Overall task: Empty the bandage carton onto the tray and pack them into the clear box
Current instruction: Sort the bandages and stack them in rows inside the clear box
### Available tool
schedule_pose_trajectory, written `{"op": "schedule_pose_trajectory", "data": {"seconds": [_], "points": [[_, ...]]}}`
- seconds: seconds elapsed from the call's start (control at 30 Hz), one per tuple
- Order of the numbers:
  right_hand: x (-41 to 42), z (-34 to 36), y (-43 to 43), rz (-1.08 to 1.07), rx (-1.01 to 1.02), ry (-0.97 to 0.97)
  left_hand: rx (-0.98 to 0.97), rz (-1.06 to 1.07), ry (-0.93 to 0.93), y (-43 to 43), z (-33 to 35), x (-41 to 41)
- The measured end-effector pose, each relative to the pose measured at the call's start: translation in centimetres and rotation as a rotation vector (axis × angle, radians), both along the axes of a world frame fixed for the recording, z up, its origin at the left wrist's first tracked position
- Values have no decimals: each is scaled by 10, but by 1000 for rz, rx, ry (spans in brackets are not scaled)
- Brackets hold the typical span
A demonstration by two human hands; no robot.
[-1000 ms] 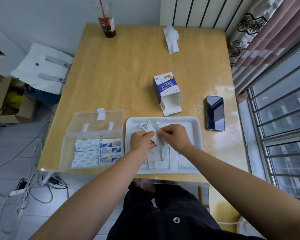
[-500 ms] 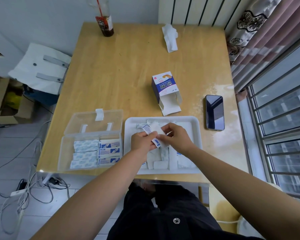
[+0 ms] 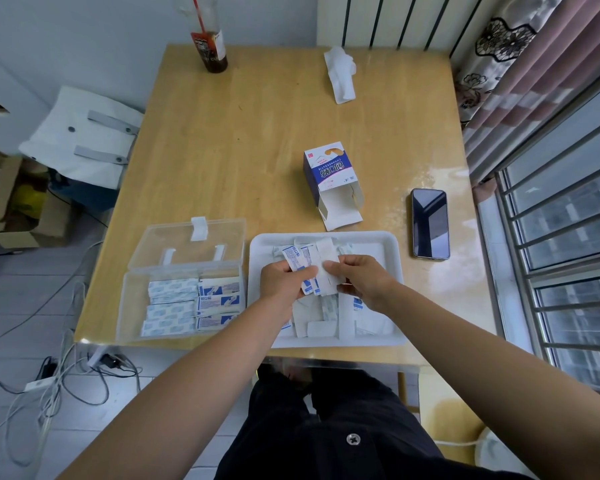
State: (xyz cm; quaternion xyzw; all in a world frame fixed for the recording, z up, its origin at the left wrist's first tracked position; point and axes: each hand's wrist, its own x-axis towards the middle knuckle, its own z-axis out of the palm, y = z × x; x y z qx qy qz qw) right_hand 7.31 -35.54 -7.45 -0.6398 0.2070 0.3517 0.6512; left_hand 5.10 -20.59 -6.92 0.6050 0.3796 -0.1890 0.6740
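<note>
**A fanned stack is the weak point**

Your left hand [image 3: 283, 284] and right hand [image 3: 366, 284] both pinch one stack [image 3: 303, 261] of bandages above the tray [image 3: 394, 247]. The left fingers curl round its near end and the right fingers grip its right edge. The strips are fanned, not squared: some lean toward eleven o'clock, one points to twelve.

Carry it like that and the slick wrappers will likely slide apart once one hand lets go. The box [image 3: 132, 306] lies at nine o'clock of the tray, hard against the table's near edge, so a dropped strip could go to the floor.

The rows [image 3: 194, 303] already packed fill the box's right side. A skewed stack may catch on them or ride up over them, and then the lid probably won't close flat. The box looks light, so pressing down at an angle could nudge it off the edge at six o'clock.

Loose strips [image 3: 343, 313] lie under your wrists at the tray's six o'clock. A dragged forearm could sweep them over the low rim.

The carton [image 3: 329, 171], at twelve o'clock of the tray, lies on its side with the flap open. You cannot see all of its inside, so a strip may be left there.
</note>
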Motion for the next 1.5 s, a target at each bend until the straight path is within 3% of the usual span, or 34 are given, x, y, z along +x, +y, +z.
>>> {"op": "schedule_pose_trajectory", "data": {"seconds": [0.23,0.37,0.73,0.87,1.0,1.1,1.23,1.37,1.5], "points": [[4,1,0,-112,-164,-142,12,44,10,2,-4,0],[2,-3,6,-36,-265,-237,46,26,25,0,-6,2],[-3,-5,9,78,-165,-273,-88,30,-2,-3,-4,1],[0,-3,6,29,-87,-214,-142,33,-17,-1,-4,1],[-2,0,7,37,-52,-208,-60,37,1,1,-7,1],[-5,2,8,21,-339,-413,-8,59,10,1,-7,3],[-10,-4,13,233,-631,-673,-78,82,13,-3,-6,4],[-13,-4,15,336,-543,-662,-71,112,19,0,-8,2],[-6,0,9,277,-362,-444,-97,87,27,5,-9,-1]]}}
